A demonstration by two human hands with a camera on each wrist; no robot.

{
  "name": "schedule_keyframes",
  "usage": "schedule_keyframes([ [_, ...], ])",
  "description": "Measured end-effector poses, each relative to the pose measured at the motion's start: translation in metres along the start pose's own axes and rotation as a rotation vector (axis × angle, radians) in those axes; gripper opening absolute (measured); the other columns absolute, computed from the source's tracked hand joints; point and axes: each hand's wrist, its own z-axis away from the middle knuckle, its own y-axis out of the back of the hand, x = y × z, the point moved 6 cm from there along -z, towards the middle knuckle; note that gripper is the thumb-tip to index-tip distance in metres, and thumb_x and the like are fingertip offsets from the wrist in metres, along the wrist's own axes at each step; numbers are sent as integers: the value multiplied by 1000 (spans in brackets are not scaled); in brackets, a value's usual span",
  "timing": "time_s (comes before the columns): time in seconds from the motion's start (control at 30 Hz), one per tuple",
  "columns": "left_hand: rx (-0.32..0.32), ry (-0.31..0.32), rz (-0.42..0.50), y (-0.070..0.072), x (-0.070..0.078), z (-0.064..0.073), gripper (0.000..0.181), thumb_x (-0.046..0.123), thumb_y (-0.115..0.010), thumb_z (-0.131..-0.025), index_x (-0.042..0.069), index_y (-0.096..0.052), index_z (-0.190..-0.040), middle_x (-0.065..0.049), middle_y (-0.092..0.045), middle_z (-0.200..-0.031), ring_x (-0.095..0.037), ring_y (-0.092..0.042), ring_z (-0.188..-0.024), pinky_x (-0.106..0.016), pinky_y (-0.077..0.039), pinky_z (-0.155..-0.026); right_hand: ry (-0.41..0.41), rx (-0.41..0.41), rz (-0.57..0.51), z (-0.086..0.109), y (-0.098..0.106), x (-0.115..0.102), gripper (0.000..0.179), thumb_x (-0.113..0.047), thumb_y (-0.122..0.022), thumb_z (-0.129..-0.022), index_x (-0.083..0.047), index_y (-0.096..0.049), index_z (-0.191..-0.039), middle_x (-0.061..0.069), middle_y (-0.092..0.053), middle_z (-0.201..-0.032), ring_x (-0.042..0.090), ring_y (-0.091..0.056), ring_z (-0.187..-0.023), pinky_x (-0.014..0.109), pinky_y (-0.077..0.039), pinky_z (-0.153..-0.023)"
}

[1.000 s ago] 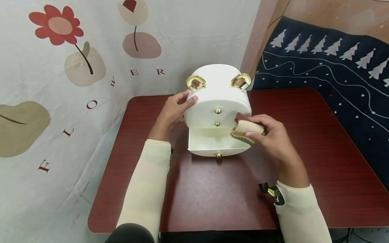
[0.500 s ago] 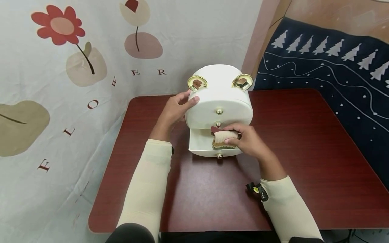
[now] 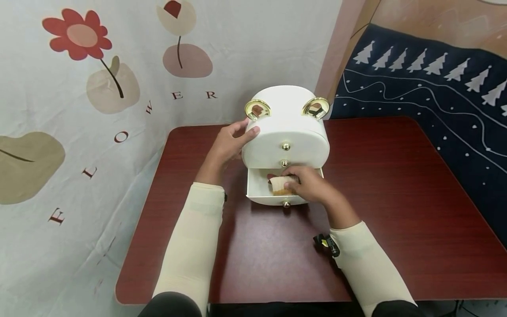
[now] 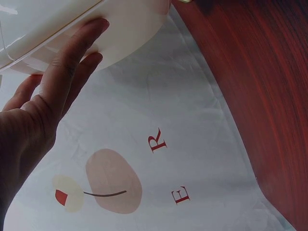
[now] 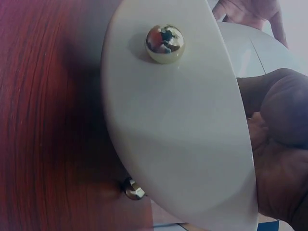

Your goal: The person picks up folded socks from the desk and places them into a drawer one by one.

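A white rounded drawer box (image 3: pixel 285 105) with two gold ear-like rings stands on the table. Its lower drawer (image 3: pixel 257 185) is pulled out, gold knob in front. Inside that drawer, my right hand (image 3: pixel 310 185) pinches a sandwich-like piece (image 3: pixel 279 185) with a cream top, brown edge and dark red flap. In the right wrist view the drawer front (image 5: pixel 178 115) hides the piece and the fingertips. My left hand (image 3: pixel 229 143) rests against the box's left side, thumb at the front edge; its fingers (image 4: pixel 72 62) lie nearly straight along the white wall.
The dark red wooden table (image 3: pixel 396 198) extends on both sides of the box. Behind it hang a pale flower-print cloth (image 3: pixel 253 44) and a navy tree-print cloth (image 3: pixel 435 101). Two more gold knobs mark the closed upper part.
My right hand has moved left and down from the drawer's right side into the drawer, carrying the sandwich-like piece. My left hand stays in place on the box.
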Motion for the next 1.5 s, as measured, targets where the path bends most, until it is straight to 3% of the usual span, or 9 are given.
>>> schedule_keyframes([
  [0.23, 0, -3, 3, 1, 1, 1, 82, 53, -78, -99, 25, -46, -168, -7, -41, -176, -33, -64, -137, -58, -63, -101, -38, -79, 123, -5, -6, -4, 25, -5, -61, -105, 3, -74, -124, 19, -77, -122, 36, -70, -118, 55, -56, -105],
  [0.47, 0, 0, 1, 1, -1, -1, 81, 53, -77, -99, 25, -46, -168, -7, -41, -175, -33, -65, -135, -58, -63, -100, -32, -125, 257, -6, -11, -3, 14, -9, -56, -109, -4, -69, -110, 16, -72, -103, 34, -69, -102, 55, -56, -96],
  [0.6, 1, 1, -2, 0, -2, -1, 80, 53, -77, -99, 26, -46, -168, -7, -41, -175, -33, -66, -135, -58, -64, -99, -67, -111, 267, 0, -7, -4, 25, -14, -57, -112, -1, -68, -130, 21, -75, -121, 41, -71, -119, 59, -55, -106],
  [0.77, 1, 5, 4, 0, -2, -1, 80, 53, -77, -100, 26, -45, -168, -7, -40, -176, -33, -66, -135, -57, -64, -100, -90, -92, 252, 12, 1, -13, 32, -15, -61, -111, 0, -66, -139, 19, -74, -128, 38, -70, -121, 58, -54, -109],
  [0.9, 0, 7, 9, 0, -2, -1, 81, 54, -78, -99, 27, -45, -169, -7, -39, -176, -33, -66, -135, -57, -63, -100, -102, -77, 210, 20, 9, -16, 38, -17, -67, -109, 1, -65, -142, 18, -72, -134, 36, -68, -126, 58, -53, -111],
  [1.0, -1, 9, 14, 0, -2, 0, 81, 54, -78, -99, 27, -45, -168, -6, -39, -176, -33, -66, -136, -58, -63, -101, -110, -65, 181, 24, 13, -13, 31, -19, -71, -107, -2, -69, -132, 15, -72, -122, 34, -68, -114, 56, -55, -103],
  [1.1, -1, 9, 20, 0, -1, 1, 81, 53, -78, -99, 26, -45, -168, -6, -40, -176, -33, -66, -135, -58, -63, -101, -110, -38, 154, 30, 20, -10, 30, -20, -73, -105, -2, -70, -129, 14, -73, -119, 34, -68, -111, 56, -56, -100],
  [1.33, -1, 4, 22, -1, -2, 0, 80, 53, -78, -99, 26, -46, -168, -6, -41, -176, -33, -67, -133, -59, -63, -101, -58, 90, 95, 46, 34, -6, 46, -16, -76, -103, 5, -66, -143, 24, -71, -142, 44, -67, -133, 63, -53, -112],
  [1.5, 10, 10, 16, -1, -2, 0, 79, 53, -78, -100, 27, -46, -168, -6, -40, -176, -34, -67, -134, -60, -62, -102, 27, 288, 66, 56, 32, -14, 37, -9, -82, -98, 5, -73, -131, 22, -74, -133, 40, -68, -128, 58, -55, -110],
])
